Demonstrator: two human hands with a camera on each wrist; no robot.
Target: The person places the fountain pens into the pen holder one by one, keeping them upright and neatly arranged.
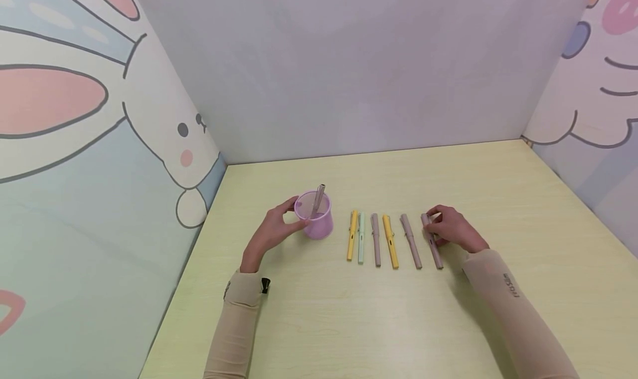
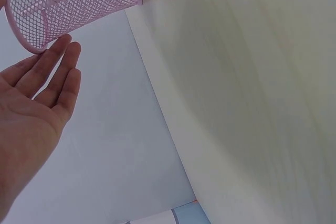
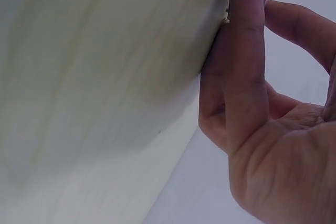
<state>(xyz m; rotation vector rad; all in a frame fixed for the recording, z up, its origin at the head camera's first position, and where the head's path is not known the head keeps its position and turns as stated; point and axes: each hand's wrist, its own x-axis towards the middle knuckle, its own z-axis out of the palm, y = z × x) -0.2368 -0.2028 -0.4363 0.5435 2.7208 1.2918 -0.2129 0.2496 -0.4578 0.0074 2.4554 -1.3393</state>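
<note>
My left hand point(image 1: 273, 229) holds a pink mesh pen holder point(image 1: 321, 228) at its rim, thumb on the near side and fingers at the far side. One greyish-purple pen point(image 1: 319, 197) leans inside the holder. In the left wrist view the fingertips lie along the rim of the mesh cup point(image 2: 89, 3). At the right end of a row of pens, my right hand point(image 1: 454, 228) pinches the upper part of a greyish-purple pen point(image 1: 436, 254). That pen is mostly hidden by the fingers in the right wrist view.
Between the hands lie a yellow pen point(image 1: 351, 237), a mint green pen point(image 1: 361, 240), a mauve pen point(image 1: 376, 243), another yellow pen point(image 1: 391, 246) and another mauve pen point(image 1: 412, 245). The wooden table point(image 1: 339, 323) meets a grey back wall point(image 1: 349, 80) and cartoon-printed side panels.
</note>
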